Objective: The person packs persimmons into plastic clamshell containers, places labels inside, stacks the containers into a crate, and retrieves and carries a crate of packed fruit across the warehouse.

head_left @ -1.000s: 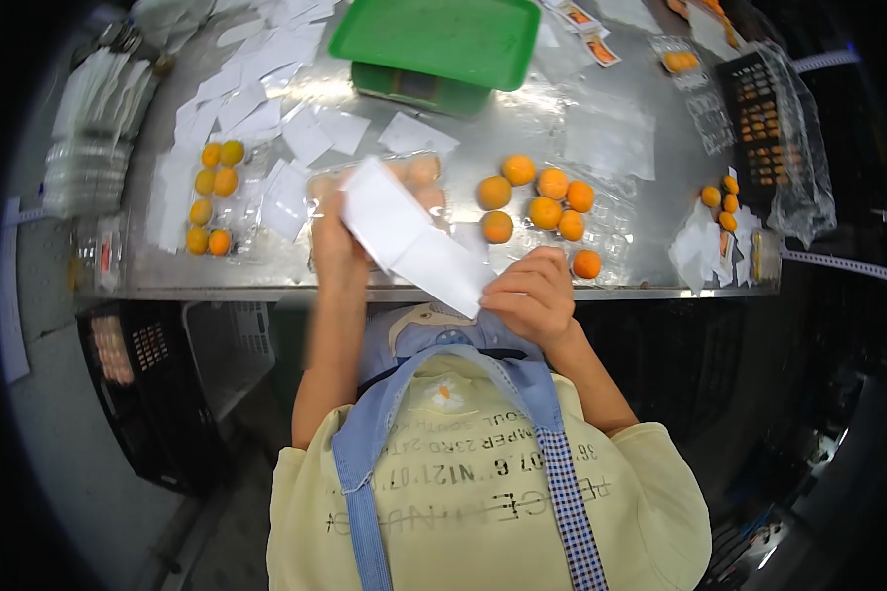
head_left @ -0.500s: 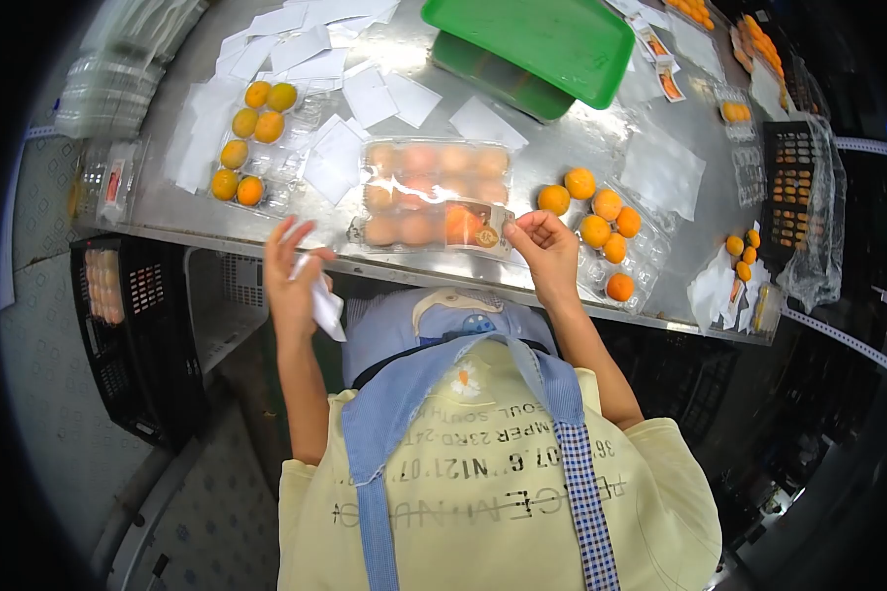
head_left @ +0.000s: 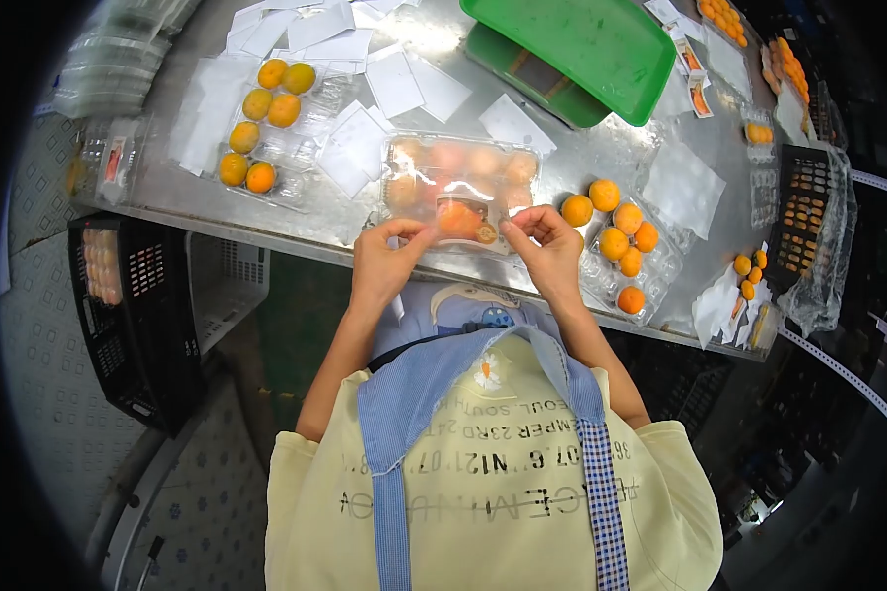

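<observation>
Closed pack labelled at its near edge, two open trays part filled

The pack (head_left: 448, 177) lies flat just beyond both hands, full of fruit under its lid. On it, between the fingertips, sits the label (head_left: 460, 219). The right hand (head_left: 547, 251) pinches the label's right end; the left hand (head_left: 392, 258) has thumb and forefinger together at its left end, though whether they grip it I cannot tell. Filling and closing look done here; whether the label is fully stuck down, I cannot tell

Away to the left of the left hand, the left tray (head_left: 304, 148) holds some fruit and has bare cells. Just right of the right hand, the right tray (head_left: 660, 266) is also part filled, uncovered. Filling, covering and labelling look undone on both
</observation>
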Motion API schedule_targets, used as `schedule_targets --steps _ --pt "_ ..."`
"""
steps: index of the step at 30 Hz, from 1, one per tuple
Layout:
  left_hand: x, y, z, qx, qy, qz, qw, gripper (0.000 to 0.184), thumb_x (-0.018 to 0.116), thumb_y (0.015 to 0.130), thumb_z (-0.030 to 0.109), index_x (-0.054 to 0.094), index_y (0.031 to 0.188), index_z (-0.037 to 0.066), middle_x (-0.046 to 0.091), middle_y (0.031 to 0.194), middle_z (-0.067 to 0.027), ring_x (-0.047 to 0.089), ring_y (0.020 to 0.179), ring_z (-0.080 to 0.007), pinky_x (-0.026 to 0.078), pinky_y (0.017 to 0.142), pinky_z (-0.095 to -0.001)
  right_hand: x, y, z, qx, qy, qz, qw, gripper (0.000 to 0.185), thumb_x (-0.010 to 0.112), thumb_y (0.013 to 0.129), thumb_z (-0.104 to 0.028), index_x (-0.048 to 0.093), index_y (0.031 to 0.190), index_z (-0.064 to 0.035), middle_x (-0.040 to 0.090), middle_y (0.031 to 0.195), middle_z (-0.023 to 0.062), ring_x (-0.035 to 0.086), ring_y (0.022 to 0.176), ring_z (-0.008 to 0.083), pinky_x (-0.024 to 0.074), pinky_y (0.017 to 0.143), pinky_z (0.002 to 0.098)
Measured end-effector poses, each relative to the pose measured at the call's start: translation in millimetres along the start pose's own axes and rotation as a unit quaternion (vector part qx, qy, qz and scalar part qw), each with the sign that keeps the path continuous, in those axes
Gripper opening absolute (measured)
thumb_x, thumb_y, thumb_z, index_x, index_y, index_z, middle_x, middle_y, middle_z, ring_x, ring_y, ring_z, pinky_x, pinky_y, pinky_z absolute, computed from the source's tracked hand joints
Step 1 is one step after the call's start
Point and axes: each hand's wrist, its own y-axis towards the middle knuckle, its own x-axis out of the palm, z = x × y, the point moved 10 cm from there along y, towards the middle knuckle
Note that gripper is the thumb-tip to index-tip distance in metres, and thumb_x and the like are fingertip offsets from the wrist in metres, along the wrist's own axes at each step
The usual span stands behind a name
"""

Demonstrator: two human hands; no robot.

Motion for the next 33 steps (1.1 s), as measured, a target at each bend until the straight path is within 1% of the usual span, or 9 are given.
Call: schedule_targets --steps 4,10,11,14,17,20,23,26,33 --pt "4.3 6.0 -5.8 -0.014 0.004 -0.012 1.000 0.020 0.069 0.076 0.019 0.068 0.080 0.000 0.064 0.066 -0.0041 0.055 0.063 -0.0092 0.044 0.060 -0.0251 3.0 4.8 8.7 0.017 0.019 -0.002 1.000 0.011 0.069 0.076 -0.007 0.060 0.080 -0.0022 0.062 0.074 0.0003 0.054 0.066 0.0054 0.0436 0.064 0.0199" --pt "-8.6 24.2 -0.6 -0.008 0.089 0.047 0.995 0.020 0.068 0.074 0.019 0.068 0.077 0.000 0.063 0.064 -0.0079 0.056 0.059 -0.0136 0.044 0.058 -0.0286 -4.4 29.0 10.4 -0.019 -0.123 0.013 0.992 0.013 0.071 0.074 -0.010 0.063 0.081 -0.0033 0.062 0.074 0.0002 0.053 0.067 0.0066 0.0432 0.062 0.0220" --pt "-10.2 27.9 1.0 -0.009 0.100 0.055 0.993 0.020 0.068 0.074 0.020 0.067 0.076 0.000 0.062 0.063 -0.0085 0.057 0.058 -0.0149 0.045 0.058 -0.0293 -5.9 33.7 8.2 -0.056 -0.135 0.036 0.989 0.015 0.072 0.074 -0.014 0.062 0.077 -0.0028 0.055 0.066 -0.0046 0.042 0.058 0.0025 0.0344 0.054 0.0171" --pt "-5.9 36.3 -3.8 -0.049 0.148 0.039 0.987 0.022 0.067 0.076 0.019 0.067 0.079 -0.002 0.062 0.065 -0.0054 0.054 0.062 -0.0101 0.044 0.060 -0.0262 -6.2 45.3 19.1 -0.022 -0.188 0.033 0.981 0.017 0.072 0.074 -0.016 0.062 0.077 -0.0024 0.054 0.063 -0.0042 0.043 0.056 0.0030 0.0352 0.052 0.0181" --pt "-6.1 38.8 -1.6 -0.052 0.156 0.053 0.985 0.022 0.067 0.074 0.020 0.067 0.078 -0.002 0.062 0.065 -0.0070 0.056 0.061 -0.0121 0.044 0.059 -0.0273 -6.3 51.5 25.6 -0.003 -0.225 0.037 0.974 0.020 0.073 0.073 -0.018 0.062 0.077 -0.0020 0.054 0.060 -0.0035 0.044 0.054 0.0034 0.0359 0.050 0.0190" --pt "-5.8 40.7 -3.0 -0.042 0.179 0.062 0.981 0.020 0.066 0.074 0.024 0.067 0.074 0.004 0.062 0.063 -0.0088 0.060 0.059 -0.0215 0.046 0.058 -0.0329 -6.4 53.1 31.4 0.001 -0.240 0.041 0.970 0.021 0.073 0.072 -0.020 0.063 0.077 -0.0025 0.056 0.060 -0.0025 0.047 0.054 0.0036 0.0376 0.050 0.0195" --pt "-4.5 41.0 -2.4 -0.048 0.188 0.061 0.979 0.021 0.067 0.075 0.020 0.067 0.077 -0.001 0.062 0.064 -0.0086 0.057 0.058 -0.0145 0.045 0.058 -0.0288 -7.3 52.5 32.2 0.013 -0.260 0.048 0.964 0.022 0.074 0.072 -0.022 0.064 0.077 -0.0029 0.058 0.062 -0.0016 0.049 0.056 0.0039 0.0390 0.052 0.0197" --pt "-3.7 42.1 -2.7 -0.042 0.205 0.063 0.976 0.021 0.067 0.075 0.020 0.067 0.077 -0.001 0.063 0.064 -0.0088 0.058 0.059 -0.0153 0.045 0.058 -0.0294 -8.7 51.3 39.8 0.055 -0.258 0.049 0.963 0.020 0.070 0.070 -0.028 0.065 0.076 -0.0096 0.063 0.078 0.0088 0.060 0.071 0.0238 0.0468 0.066 0.0346" --pt "-1.4 45.8 -8.3 -0.048 0.212 0.059 0.974 0.020 0.066 0.075 0.020 0.067 0.077 0.001 0.063 0.065 -0.0088 0.059 0.060 -0.0164 0.046 0.059 -0.0299 -9.0 52.2 38.2 0.049 -0.280 0.058 0.957 0.020 0.070 0.070 -0.028 0.065 0.077 -0.0097 0.064 0.080 0.0092 0.061 0.074 0.0257 0.0469 0.068 0.0354"
